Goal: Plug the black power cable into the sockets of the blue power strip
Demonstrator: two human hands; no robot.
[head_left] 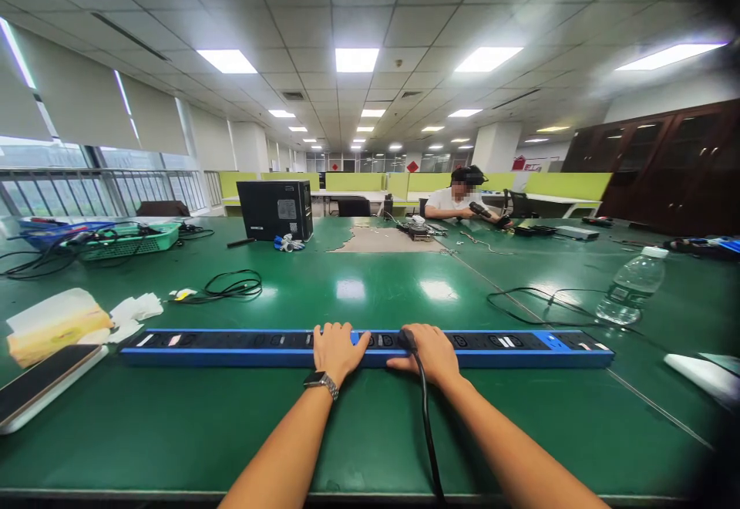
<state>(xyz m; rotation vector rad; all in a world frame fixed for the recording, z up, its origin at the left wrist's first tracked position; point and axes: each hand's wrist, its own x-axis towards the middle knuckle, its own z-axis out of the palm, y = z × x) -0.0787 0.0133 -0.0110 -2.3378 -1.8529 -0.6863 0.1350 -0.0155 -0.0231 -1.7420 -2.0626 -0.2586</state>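
Observation:
A long blue power strip (231, 356) with a black socket face lies crosswise on the green table in front of me. My left hand (336, 351) is closed over the strip near its middle, its fingers across the top toward the far edge and its thumb out to the right. Just right of it, my right hand (431, 351) grips a black power plug (408, 339) against the socket face. Whether the plug is seated in a socket is hidden. From it a black cable (426, 416) runs down past the table's near edge.
At left lie a phone (46, 382), a tissue pack (58, 324) and a coiled cable (234, 284). Behind stand a green basket (139, 241) and a black computer case (274, 208). A water bottle (633, 285) stands at right. Across the table sits a person (459, 200).

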